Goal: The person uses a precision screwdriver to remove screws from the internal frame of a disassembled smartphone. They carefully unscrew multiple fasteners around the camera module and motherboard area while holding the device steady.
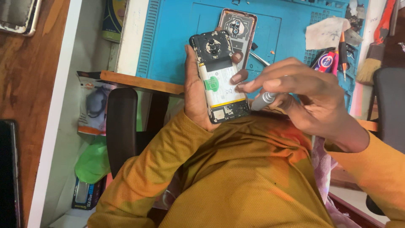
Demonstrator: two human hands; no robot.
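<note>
My left hand (pixel 195 95) grips an opened smartphone (pixel 219 76) from its left side, fingers wrapped round the right edge. The phone's back is off, showing a white battery with a green tab, a round camera module at the top and a dark circuit board at the bottom. My right hand (pixel 301 95) holds a grey-handled screwdriver (pixel 262 101) whose end sits next to the phone's lower right corner. The removed back cover (pixel 240 25), pinkish with camera cut-outs, lies on the blue work mat (pixel 177 42) just beyond the phone.
A crumpled paper (pixel 327 33), pens and small tools (pixel 342 55) and a brush (pixel 369 67) lie at the mat's right. Left of the desk are packets and a green bag (pixel 93 162), a black chair armrest (pixel 121 126) and a wooden surface (pixel 25 76) with another device (pixel 19 14).
</note>
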